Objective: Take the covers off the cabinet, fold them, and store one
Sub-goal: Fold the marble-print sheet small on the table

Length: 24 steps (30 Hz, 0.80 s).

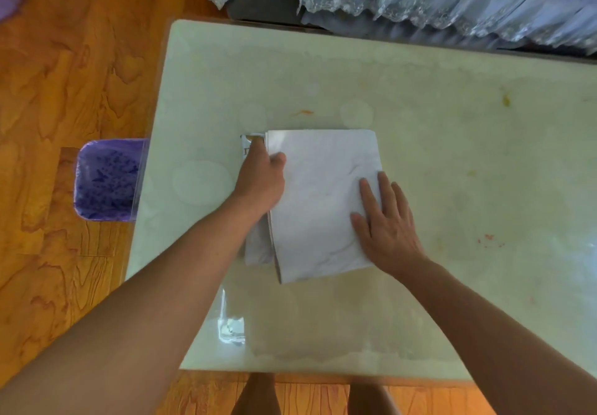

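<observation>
Folded white cover [323, 201] lying flat near the middle of the pale table [452, 156], its long axis running from 12 to 6 o'clock with the near end tilted slightly toward 5. Left hand [261, 179] at the cover's 9 o'clock edge, fingers curled and pinching the layered edge. Right hand [386, 224] at its 4 o'clock corner, fingers straight, slightly spread, pressing flat.

Cover [323, 201]: white cloth, matt, softly creased. Counter [420, 107]: glossy pale stone look, stained. Floor [64, 75]: polished wood grain.
</observation>
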### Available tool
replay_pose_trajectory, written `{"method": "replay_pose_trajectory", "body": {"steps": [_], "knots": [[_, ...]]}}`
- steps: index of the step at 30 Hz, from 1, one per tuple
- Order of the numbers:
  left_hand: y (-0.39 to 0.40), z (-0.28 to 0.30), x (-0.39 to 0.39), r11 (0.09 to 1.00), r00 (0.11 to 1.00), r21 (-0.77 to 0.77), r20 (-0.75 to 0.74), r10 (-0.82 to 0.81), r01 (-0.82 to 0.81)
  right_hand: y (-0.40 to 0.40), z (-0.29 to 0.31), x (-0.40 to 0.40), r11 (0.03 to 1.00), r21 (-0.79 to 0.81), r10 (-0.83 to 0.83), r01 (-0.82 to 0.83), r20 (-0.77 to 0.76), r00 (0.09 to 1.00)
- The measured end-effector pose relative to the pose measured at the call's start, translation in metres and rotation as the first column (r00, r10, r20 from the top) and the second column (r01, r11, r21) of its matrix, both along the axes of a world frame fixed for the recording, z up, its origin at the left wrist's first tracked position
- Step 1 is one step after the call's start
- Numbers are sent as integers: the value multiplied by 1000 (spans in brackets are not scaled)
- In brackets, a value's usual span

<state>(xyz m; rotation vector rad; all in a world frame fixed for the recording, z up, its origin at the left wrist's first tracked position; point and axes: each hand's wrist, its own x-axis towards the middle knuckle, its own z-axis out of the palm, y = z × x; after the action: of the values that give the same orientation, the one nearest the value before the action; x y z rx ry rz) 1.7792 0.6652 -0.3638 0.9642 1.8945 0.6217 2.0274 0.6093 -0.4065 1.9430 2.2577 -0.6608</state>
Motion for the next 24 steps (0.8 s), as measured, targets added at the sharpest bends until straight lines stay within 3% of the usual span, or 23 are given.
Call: {"method": "replay_pose_trajectory", "body": {"steps": [6, 8, 11, 13, 14, 15, 16, 17, 22, 24], "knots": [[5, -11, -5, 998, 999, 48, 2, 49, -49, -25, -4, -13, 988, 76, 126, -132, 77, 989], [5, -18, -6, 982, 985, 97, 84, 152, -160, -24, -4, -18, 991, 72, 107, -112, 70, 992], [3, -17, -2, 931, 922, 122, 230, 311, -344, -25, -6, -12, 985, 145, 114, -97, -114, 987], [6, -10, -8, 912, 865, 83, 359, 350, -403, -20, -1, -1, 981, 123, -84, 150, -427, 901], [9, -5, -12, 917, 834, 41, 433, 342, -397, -16, 1, 5, 939, 1, -289, 345, -545, 787], [13, -2, -16, 928, 820, -1, 468, 330, -372, -11, -4, 11, 865, -154, -472, 477, -575, 669], [17, -5, -19, 936, 828, -39, 453, 330, -351, -6, -6, 13, 808, -278, -578, 519, -542, 610], [20, -8, -21, 936, 843, -70, 417, 341, -344, -5, -8, 11, 808, -324, -587, 492, -511, 628], [0, -20, -20, 900, 849, -222, 307, 430, -375, -19, -7, -9, 874, -242, -483, 421, -341, 807], [-29, -13, -19, 932, 924, -243, 211, 320, -267, -22, -5, -13, 891, -213, -451, 401, -318, 834]]}}
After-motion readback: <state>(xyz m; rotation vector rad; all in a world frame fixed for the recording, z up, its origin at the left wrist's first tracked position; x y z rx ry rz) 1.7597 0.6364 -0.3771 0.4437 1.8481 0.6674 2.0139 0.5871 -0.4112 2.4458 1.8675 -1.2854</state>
